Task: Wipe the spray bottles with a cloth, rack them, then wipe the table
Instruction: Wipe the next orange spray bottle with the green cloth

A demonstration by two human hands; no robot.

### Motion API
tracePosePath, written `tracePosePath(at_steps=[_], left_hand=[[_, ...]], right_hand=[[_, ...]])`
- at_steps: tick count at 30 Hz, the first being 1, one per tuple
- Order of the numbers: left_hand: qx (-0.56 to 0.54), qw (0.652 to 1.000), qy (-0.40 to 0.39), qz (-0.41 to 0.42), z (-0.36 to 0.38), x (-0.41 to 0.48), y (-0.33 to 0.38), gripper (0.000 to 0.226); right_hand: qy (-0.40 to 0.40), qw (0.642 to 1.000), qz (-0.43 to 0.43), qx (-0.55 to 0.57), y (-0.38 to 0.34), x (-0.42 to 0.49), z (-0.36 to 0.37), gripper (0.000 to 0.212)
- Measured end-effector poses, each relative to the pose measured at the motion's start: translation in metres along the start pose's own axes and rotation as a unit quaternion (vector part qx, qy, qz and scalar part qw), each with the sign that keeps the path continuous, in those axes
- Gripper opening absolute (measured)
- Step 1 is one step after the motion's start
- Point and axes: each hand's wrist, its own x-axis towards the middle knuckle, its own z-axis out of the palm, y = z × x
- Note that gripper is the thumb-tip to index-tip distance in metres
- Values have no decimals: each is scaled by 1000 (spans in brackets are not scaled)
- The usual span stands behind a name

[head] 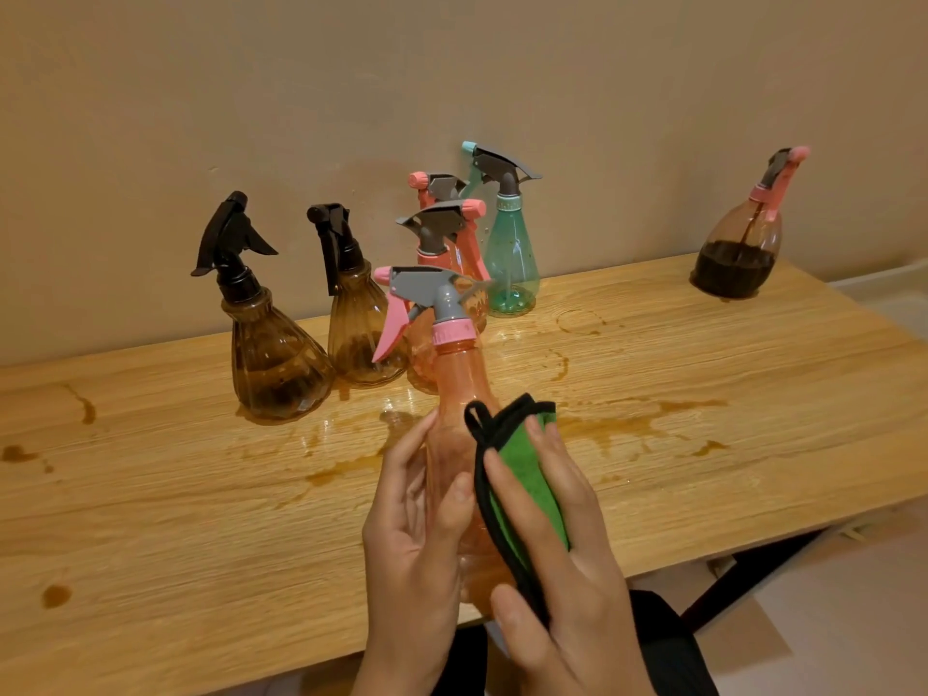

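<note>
My left hand point(417, 540) grips the lower body of a clear orange spray bottle point(454, 389) with a pink and grey trigger head, held up over the wooden table point(703, 404). My right hand point(557, 560) holds a green cloth point(532, 474) with black edging against the bottle's right side. Behind it on the table stand two amber bottles with black heads point(273, 364) point(359, 334), two more orange bottles with pink heads point(452, 243) and a teal bottle point(509, 253).
A further bottle point(738, 253) with dark liquid and a pink head stands apart at the table's far right. Brown liquid stains and wet patches point(627, 424) spread over the tabletop. A beige wall backs the table. A black table leg point(743, 580) shows at lower right.
</note>
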Motion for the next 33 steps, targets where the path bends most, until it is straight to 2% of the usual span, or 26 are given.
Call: tracePosePath(at_steps=[2, 4, 9, 13, 17, 19, 22, 24, 27, 31, 33], left_hand=[[0, 1000, 0, -1, -1, 0, 0, 49], [0, 1000, -9, 1, -1, 0, 0, 49], [25, 999, -38, 8, -1, 1, 2, 54], [-2, 1000, -23, -10, 0, 3, 1, 56], [-20, 999, -12, -23, -1, 0, -1, 47], [-38, 999, 1, -32, -1, 0, 0, 51], [-49, 998, -17, -34, -1, 2, 3, 61], [-62, 997, -32, -42, 0, 1, 4, 67], [-63, 995, -54, -49, 0, 2, 4, 64], [-43, 995, -73, -47, -1, 3, 2, 87], [-40, 995, -71, -51, -2, 3, 0, 85]], right_hand=[[16, 1000, 2, 1, 0, -5, 4, 58], [28, 997, 46, 52, -5, 2, 2, 58], [-1, 978, 121, 169, -6, 37, -19, 57], [-42, 995, 57, 77, -5, 34, -17, 60], [5, 1000, -10, 17, -2, 7, -7, 58], [24, 999, -3, 27, -2, -2, -2, 58], [47, 991, 62, 109, -5, -2, 2, 53], [49, 979, 101, 170, -7, 3, 1, 52], [32, 968, 120, 220, -7, 9, -1, 52], [14, 981, 88, 173, -5, 12, 0, 52], [9, 989, 66, 128, 0, 14, -3, 52]])
